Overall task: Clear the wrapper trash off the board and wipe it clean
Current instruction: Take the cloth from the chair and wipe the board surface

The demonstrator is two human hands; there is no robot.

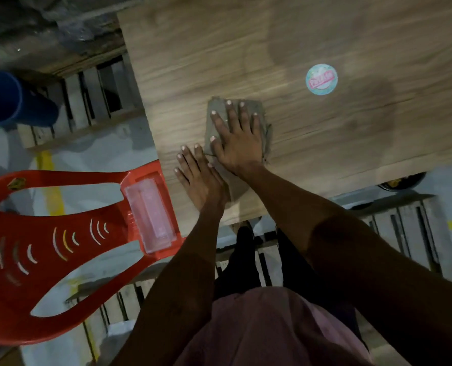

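A grey cloth (235,143) lies flat on the wooden board (312,43), near the board's near-left corner. The right hand (235,138) presses down on the cloth with its fingers straight and spread, grasping nothing. The left hand (198,178) rests flat on the board just beside the cloth's left edge, fingers straight too, its thumb side touching the cloth's lower part. Farther across the board from the cloth, to its right, sits a round pale-blue sticker (321,79) with a pink label, well apart from both hands; darker damp-looking patches show on the board around it. Left of the board stands a red plastic chair (61,233) with a clear plastic box (151,215) on its arm, and beyond the chair lies a blue cylinder (11,100).
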